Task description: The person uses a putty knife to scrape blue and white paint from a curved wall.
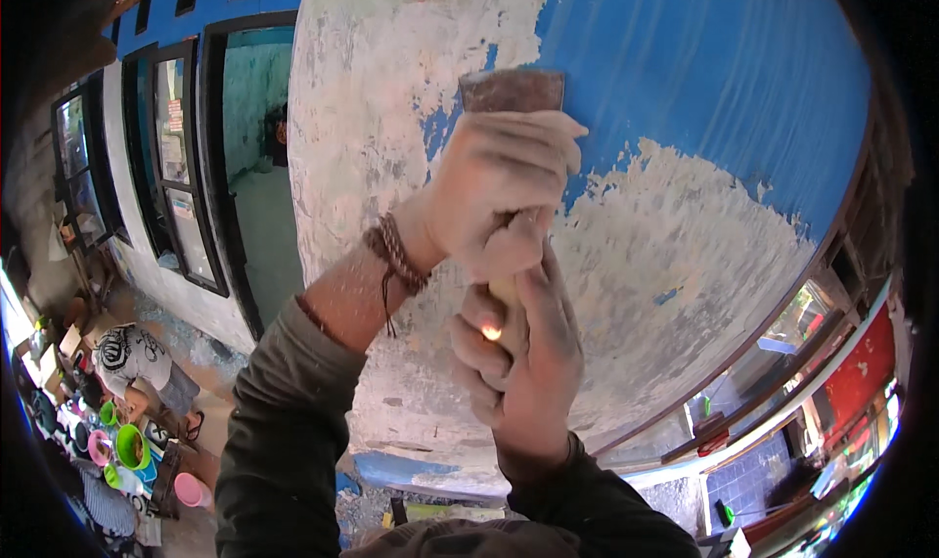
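Note:
A scraper with a wide, worn metal blade (pixel 513 90) is held up against the wall, blade end upward. The blade lies at the ragged border between blue paint (pixel 685 79) and bare whitish wall (pixel 362 167). Just below the blade, my left hand (pixel 504 181) is closed around the tool, its fingers dusted white and a braided bracelet on the wrist. Lower down, my right hand (pixel 528 348) grips the pale handle (pixel 507 292), also dusty. Between them the hands hide most of the handle.
To the left are a dark-framed doorway (pixel 217 167) and windows (pixel 174 167). Below them, a person (pixel 142 362) bends over several bowls, near a pink bucket (pixel 193 490). Paint debris lies at the wall's foot. A tiled area (pixel 748 485) shows at lower right.

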Demonstrator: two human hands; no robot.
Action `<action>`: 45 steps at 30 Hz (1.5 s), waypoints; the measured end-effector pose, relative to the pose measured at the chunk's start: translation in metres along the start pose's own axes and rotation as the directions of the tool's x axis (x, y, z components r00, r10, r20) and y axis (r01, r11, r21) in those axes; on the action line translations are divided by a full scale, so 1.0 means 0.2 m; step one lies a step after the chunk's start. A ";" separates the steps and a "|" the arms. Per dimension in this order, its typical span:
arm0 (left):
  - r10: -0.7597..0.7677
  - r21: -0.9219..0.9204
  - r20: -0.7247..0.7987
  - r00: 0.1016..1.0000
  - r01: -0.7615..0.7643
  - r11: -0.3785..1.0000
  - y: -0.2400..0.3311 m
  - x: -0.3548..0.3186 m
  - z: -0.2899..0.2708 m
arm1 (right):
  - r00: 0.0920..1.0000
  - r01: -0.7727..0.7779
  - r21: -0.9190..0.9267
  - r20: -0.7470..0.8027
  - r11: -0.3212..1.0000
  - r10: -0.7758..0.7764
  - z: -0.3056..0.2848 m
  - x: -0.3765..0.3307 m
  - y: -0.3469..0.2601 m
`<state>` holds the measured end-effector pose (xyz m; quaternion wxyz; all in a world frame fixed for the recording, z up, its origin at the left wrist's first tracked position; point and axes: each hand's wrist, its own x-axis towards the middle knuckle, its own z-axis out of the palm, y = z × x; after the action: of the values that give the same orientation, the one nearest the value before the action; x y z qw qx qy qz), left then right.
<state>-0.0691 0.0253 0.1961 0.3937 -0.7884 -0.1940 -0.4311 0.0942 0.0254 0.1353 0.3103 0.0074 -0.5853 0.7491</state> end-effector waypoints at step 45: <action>0.113 -0.051 -0.086 0.990 -0.118 0.992 -0.13 0.17 0.06 | 0.990 0.054 0.205 -0.135 0.977 -0.027 -0.01 0.08 -0.05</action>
<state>-0.0604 0.0488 0.2327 0.4034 -0.7904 -0.1194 -0.4453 0.0869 0.0366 0.1502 0.3610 0.0023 -0.4816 0.7986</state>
